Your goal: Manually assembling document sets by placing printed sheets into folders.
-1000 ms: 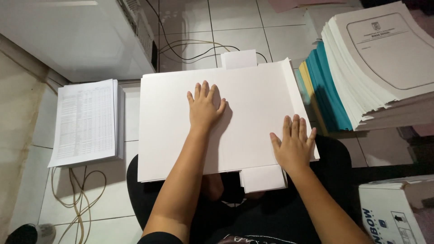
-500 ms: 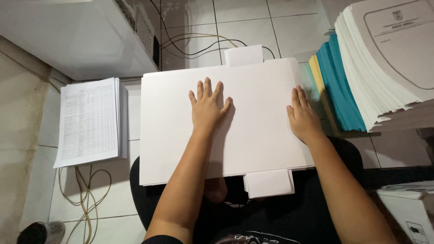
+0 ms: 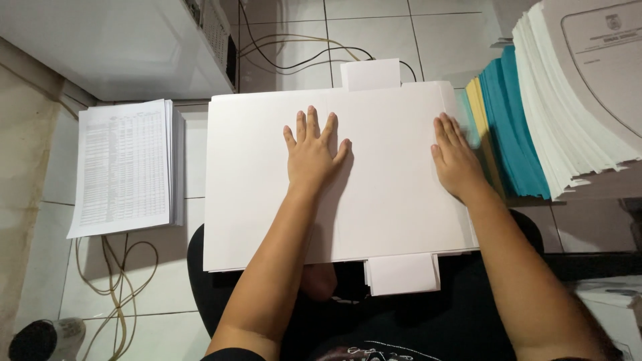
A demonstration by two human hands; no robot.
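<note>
1. Hands first: we are pressing two on one large white card sheet (image 3: 254,180), which is lying across our lap.
2. We are laying our left hand (image 3: 313,152) flat at the sheet's middle, fingers spread wide, holding nothing.
3. We are resting our right hand (image 3: 457,158) flat by the sheet's right edge, fingers together, gripping nothing.
4. We are seeing two small white tabs, one (image 3: 370,74) at the far edge, one (image 3: 401,273) at the near edge.
5. We are counting one printed paper stack (image 3: 124,166) at left, and one teal and yellow folder pile (image 3: 506,127) beside one tall white stack (image 3: 575,100) at right.
</note>
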